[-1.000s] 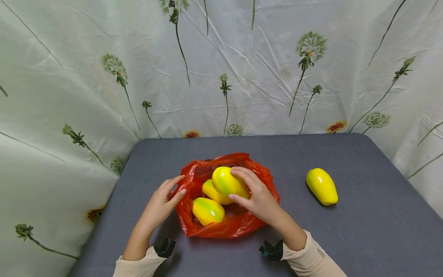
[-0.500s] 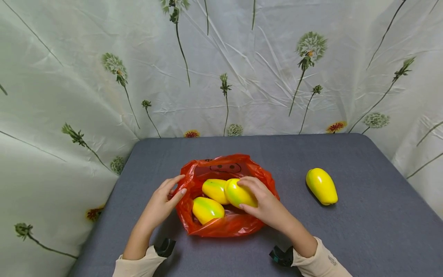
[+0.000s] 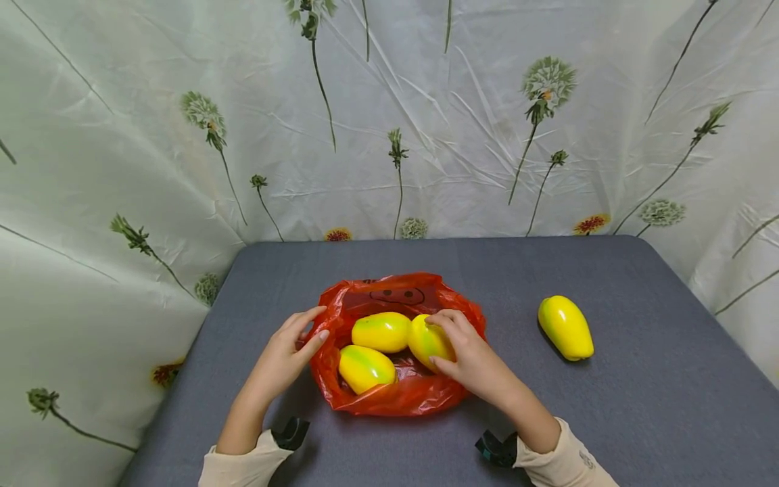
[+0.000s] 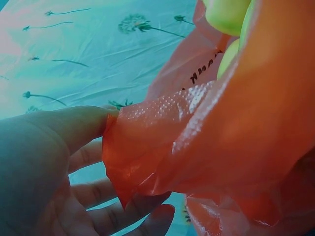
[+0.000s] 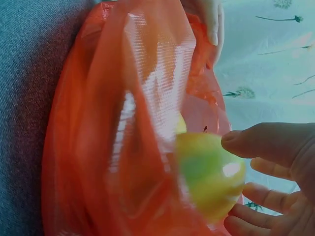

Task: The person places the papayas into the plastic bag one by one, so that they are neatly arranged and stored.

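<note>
A red plastic bag (image 3: 402,400) stands with its mouth wide apart on the grey table. My left hand (image 3: 285,355) holds its left rim; in the left wrist view the bag's edge (image 4: 130,162) lies between thumb and fingers. Inside the bag, my right hand (image 3: 468,352) grips a glossy yellow-green papaya (image 3: 426,341), thumb on the near side and fingers over the far side. Two more papayas lie in the bag, a back papaya (image 3: 380,331) and a front papaya (image 3: 366,370). In the right wrist view the bag's wall hides part of the gripped papaya (image 5: 211,172).
Another yellow papaya (image 3: 566,328) lies on the grey cloth-covered table (image 3: 645,406), to the right of the bag. Behind and to the left hangs a pale curtain (image 3: 462,135) with dandelion prints. A black wrist strap (image 3: 291,433) sits on each forearm.
My right hand has lowered its papaya into the bag, moving right and down beside the other two. The back papaya has shifted slightly. My left hand stays at the rim.
</note>
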`<state>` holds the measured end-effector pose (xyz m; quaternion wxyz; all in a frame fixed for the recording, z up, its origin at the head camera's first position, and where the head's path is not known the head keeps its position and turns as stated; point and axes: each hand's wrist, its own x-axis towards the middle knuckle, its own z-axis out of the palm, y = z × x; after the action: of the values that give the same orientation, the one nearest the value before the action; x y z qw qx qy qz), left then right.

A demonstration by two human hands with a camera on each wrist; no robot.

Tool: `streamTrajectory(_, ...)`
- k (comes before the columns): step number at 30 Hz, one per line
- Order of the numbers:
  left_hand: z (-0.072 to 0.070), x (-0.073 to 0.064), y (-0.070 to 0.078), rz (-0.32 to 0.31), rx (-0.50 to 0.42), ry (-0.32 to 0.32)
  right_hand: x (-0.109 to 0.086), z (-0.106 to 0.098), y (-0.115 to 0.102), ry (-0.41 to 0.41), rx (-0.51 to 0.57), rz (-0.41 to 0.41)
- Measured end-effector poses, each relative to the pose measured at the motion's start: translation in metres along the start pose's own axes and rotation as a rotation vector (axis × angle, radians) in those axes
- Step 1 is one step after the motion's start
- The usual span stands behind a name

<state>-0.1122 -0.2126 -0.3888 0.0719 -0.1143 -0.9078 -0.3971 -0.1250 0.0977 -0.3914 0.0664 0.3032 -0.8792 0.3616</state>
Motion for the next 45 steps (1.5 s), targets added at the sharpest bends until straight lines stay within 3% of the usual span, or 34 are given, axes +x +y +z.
streamTrajectory(18, 0.002, 0.000, -0.002, -0.020, 0.000, -0.009, 0.006, -0.001, -0.007, -0.043, -0.065, -0.021)
streamTrajectory(31, 0.002, 0.000, -0.002, -0.022, -0.004, -0.012, 0.000, -0.031, -0.007, 0.186, 0.035, -0.221)
streamTrajectory(37, 0.001, 0.000, -0.001, -0.026, -0.001, -0.017, -0.005, -0.052, 0.001, 0.320, 0.032, -0.205)
streamTrajectory(45, 0.000, 0.000, -0.001, -0.028, -0.003, -0.018, -0.011, -0.078, 0.024, 0.482, -0.049, -0.086)
